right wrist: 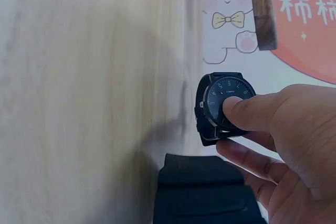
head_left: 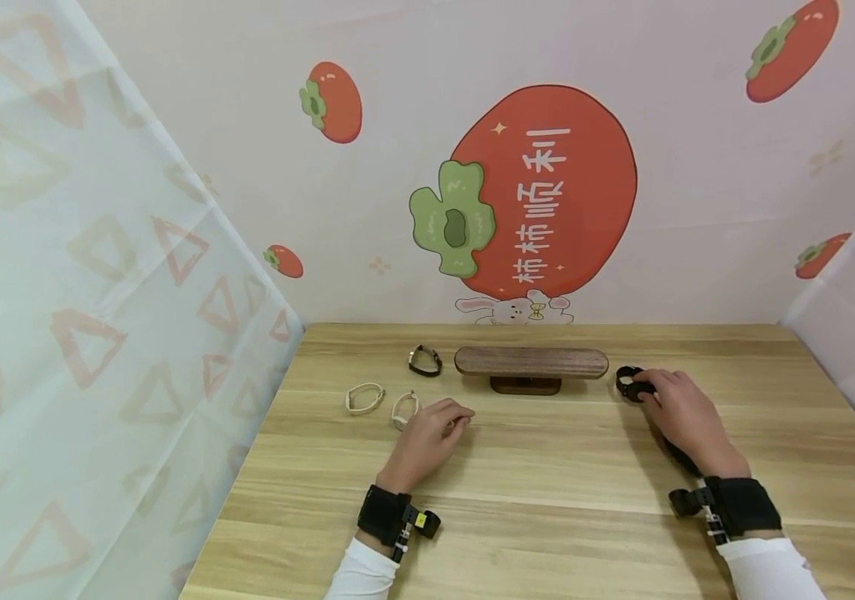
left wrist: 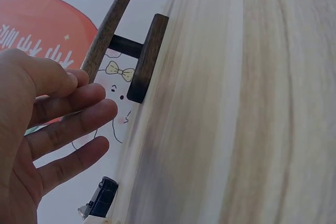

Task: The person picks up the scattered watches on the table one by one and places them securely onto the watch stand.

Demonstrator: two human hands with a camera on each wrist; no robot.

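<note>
My right hand (head_left: 686, 417) pinches a black wristwatch (right wrist: 216, 100), thumb over its round dial and fingers behind it. The watch is right of a dark wooden watch stand (head_left: 531, 362), a rounded bar on a short post and base. A dark object (head_left: 681, 457), mostly hidden, lies beneath the right hand. My left hand (head_left: 426, 437) hovers in front of the stand, its fingers loosely bent and nothing seen in them. Beside it a white-strapped watch (head_left: 403, 408) is partly covered by the hand.
Another white-strapped watch (head_left: 364, 399) lies further left. A thin black-strapped watch (head_left: 424, 361) is left of the stand. The wooden table (head_left: 547, 517) meets a back wall (head_left: 367, 208) printed with persimmons and a side curtain (head_left: 127, 350) at left.
</note>
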